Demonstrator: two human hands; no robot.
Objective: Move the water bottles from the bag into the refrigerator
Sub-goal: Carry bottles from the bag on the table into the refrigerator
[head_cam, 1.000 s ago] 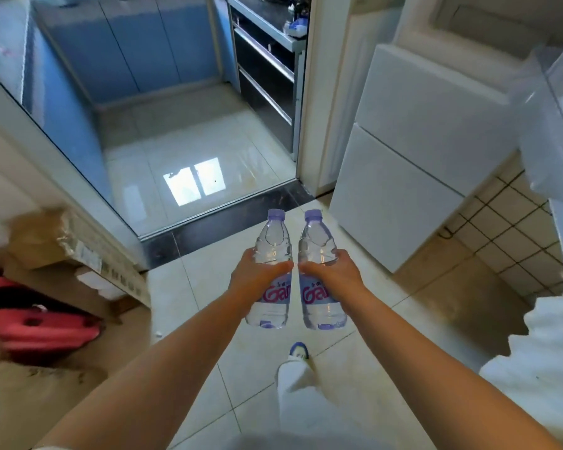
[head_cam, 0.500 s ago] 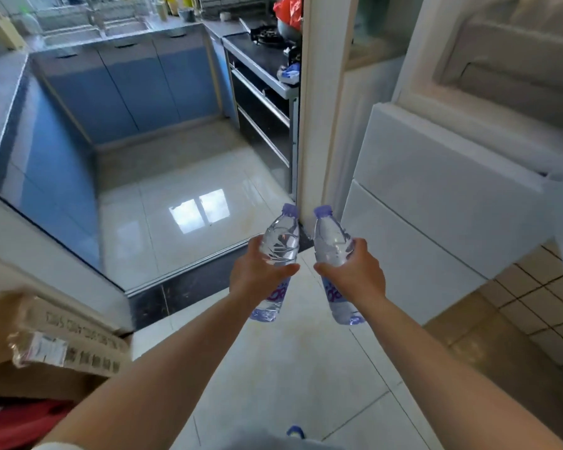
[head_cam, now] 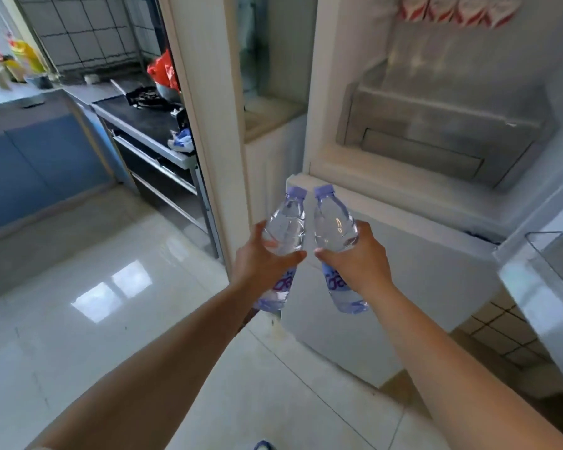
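While each hand, left hand (head_cam: 263,262) and right hand (head_cam: 358,259), wraps a full water bottle (head_cam: 286,222) mid-body, the thin plastic looks slick and squashy; firmer hold seems wise near the refrigerator (head_cam: 387,203).

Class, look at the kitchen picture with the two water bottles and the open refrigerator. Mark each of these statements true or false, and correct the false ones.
1. Each hand holds one water bottle. True: the left hand grips the left bottle, the right hand the right bottle.
2. The bottle caps are red. False: they are purple.
3. The refrigerator compartment above the bottles is open. True.
4. The bottles already stand inside the refrigerator. False: both are held in front of it.
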